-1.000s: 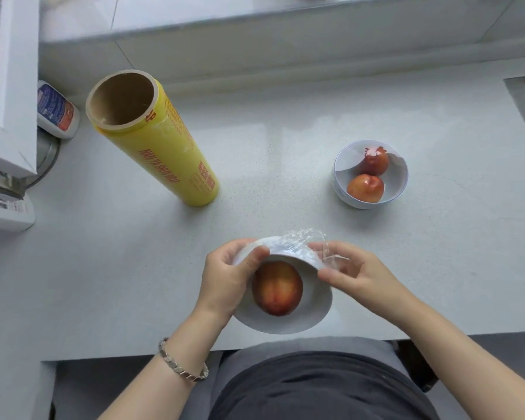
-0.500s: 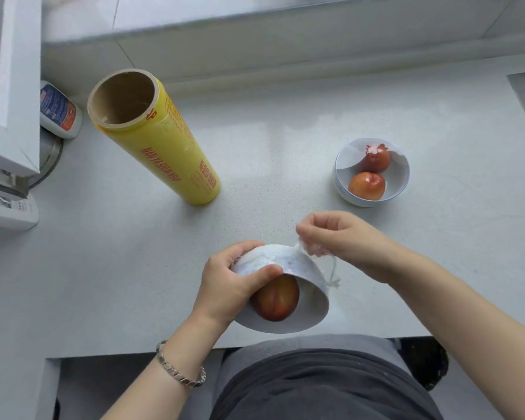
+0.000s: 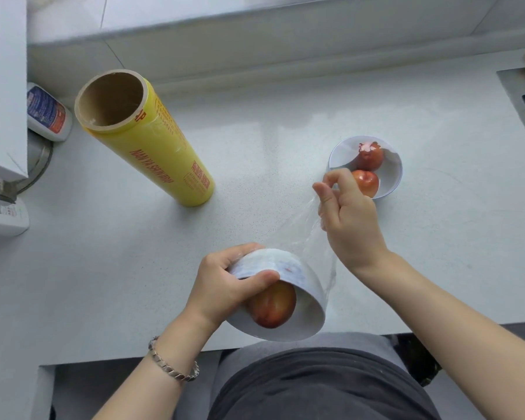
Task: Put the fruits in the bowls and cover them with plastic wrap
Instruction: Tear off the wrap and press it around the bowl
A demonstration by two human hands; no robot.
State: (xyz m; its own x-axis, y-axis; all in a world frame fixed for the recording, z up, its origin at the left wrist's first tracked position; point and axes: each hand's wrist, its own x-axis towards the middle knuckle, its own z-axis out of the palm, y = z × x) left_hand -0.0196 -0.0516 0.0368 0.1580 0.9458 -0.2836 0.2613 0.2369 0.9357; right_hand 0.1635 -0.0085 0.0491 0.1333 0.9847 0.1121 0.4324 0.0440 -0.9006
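Just over the counter's near edge, the left hand grips a steeply tilted bowl with one fruit inside. The right hand pinches plastic wrap stretched up from it. Too hard a pull may tear the film, and more tilt could spill the fruit. Farther off stand a second bowl and the yellow roll.

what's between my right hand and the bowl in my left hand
In the head view, a stretched sheet of clear plastic wrap, pinched by the right hand, runs to the tilted white bowl that the left hand grips.
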